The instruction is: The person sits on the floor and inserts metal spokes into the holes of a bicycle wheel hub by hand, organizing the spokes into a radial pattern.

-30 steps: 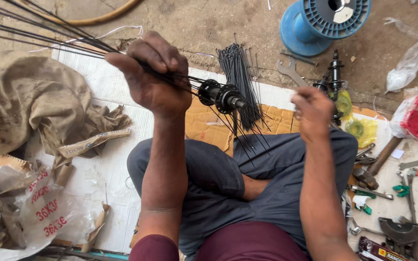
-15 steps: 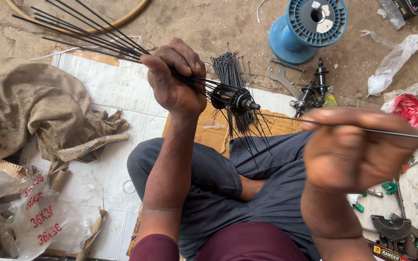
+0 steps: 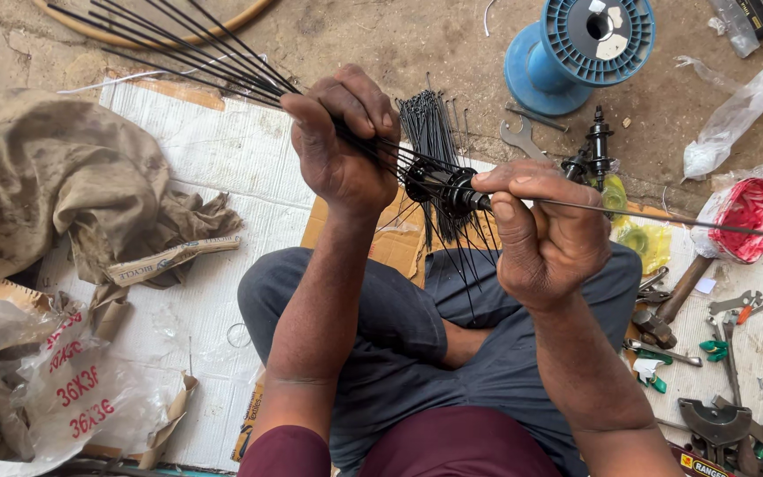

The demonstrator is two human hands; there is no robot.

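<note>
Hands [image 3: 342,146] [image 3: 549,234] raised, gripping spoked hub [image 3: 439,185].

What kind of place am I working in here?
Probably an informal bicycle repair spot on the ground: a wheel hub with spokes in the hands, a spanner on the dirt, and more tools scattered on the mat.

Your left hand [image 3: 342,141] grips a fan of black spokes [image 3: 178,44] laced into the black hub [image 3: 439,184]. Your right hand [image 3: 545,234] pinches a single spoke [image 3: 664,216] right at the hub. A blue spool [image 3: 580,49] sits beyond, wrenches [image 3: 726,331] to your right.
</note>
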